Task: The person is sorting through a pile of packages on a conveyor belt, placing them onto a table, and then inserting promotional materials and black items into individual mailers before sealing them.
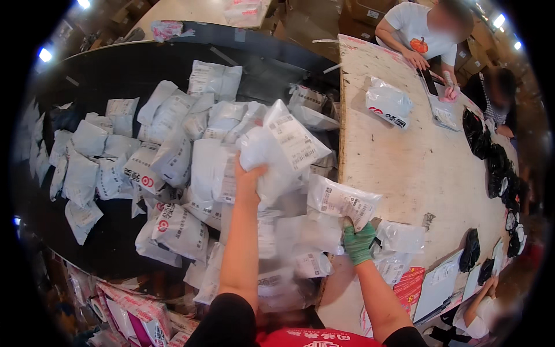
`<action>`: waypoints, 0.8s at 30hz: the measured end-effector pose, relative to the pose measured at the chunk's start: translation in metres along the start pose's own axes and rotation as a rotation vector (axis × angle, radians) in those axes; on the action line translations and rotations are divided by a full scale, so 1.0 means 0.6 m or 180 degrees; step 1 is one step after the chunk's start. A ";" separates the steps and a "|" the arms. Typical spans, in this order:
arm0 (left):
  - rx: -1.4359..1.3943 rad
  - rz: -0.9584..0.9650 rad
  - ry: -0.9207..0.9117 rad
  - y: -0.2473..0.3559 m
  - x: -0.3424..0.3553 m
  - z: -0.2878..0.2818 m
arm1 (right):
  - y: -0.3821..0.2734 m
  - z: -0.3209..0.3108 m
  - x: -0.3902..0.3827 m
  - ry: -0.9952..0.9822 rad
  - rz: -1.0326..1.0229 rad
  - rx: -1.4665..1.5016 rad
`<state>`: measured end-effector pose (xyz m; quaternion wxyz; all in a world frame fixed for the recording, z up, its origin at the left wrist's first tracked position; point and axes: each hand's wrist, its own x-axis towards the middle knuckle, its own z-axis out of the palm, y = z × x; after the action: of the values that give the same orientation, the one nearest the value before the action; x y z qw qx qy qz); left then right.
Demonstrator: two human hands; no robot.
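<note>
My bare left hand (pixel 250 171) grips a white plastic parcel bag (pixel 292 144) with a printed label, lifted over a large heap of similar parcels (pixel 179 231) on a black curved surface (pixel 81 231). My right hand (pixel 359 240), in a green glove, is closed on the lower edge of another white labelled parcel (pixel 341 199) at the left edge of a pale wooden table (pixel 399 168). More white parcels (pixel 399 234) lie just right of that hand.
Two people (pixel 425 26) (pixel 498 98) stand at the table's far side, near a phone (pixel 429 81). A lone parcel (pixel 387 101), black bags (pixel 477 133) and red-and-white packaging (pixel 407 292) lie on it. Another person (pixel 477 312) works at lower right. Stacked packages (pixel 127 312) sit at lower left.
</note>
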<state>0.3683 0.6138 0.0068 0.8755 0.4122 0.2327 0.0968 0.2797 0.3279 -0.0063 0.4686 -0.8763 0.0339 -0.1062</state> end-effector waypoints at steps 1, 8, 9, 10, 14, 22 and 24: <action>0.0032 0.0114 -0.0093 0.006 -0.014 -0.007 | 0.002 0.001 -0.003 -0.0002 0.0088 0.0049; 0.0271 0.0483 -0.0449 0.076 -0.112 0.027 | 0.044 -0.010 0.011 -0.0283 0.0615 0.0701; 0.0375 0.0542 -0.0406 0.084 -0.125 0.025 | 0.032 -0.036 0.025 -0.0429 0.0959 0.0880; 0.0394 0.0569 -0.0441 0.091 -0.132 0.020 | 0.018 -0.068 0.046 -0.0571 0.1309 0.1057; 0.0416 0.0430 -0.0646 0.107 -0.153 0.014 | 0.035 -0.163 0.069 -0.0238 0.0958 0.0535; 0.1170 0.0079 -0.0989 0.053 -0.219 0.003 | -0.186 -0.075 0.016 -0.1581 0.1117 0.1601; 0.1363 0.0149 -0.1197 0.035 -0.252 0.002 | -0.167 -0.061 0.000 -0.2140 0.1610 0.1891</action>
<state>0.2374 0.5719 0.0734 0.7939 0.6037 0.0718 -0.0125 0.2676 0.3541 0.0961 0.6934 -0.6555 0.0606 0.2930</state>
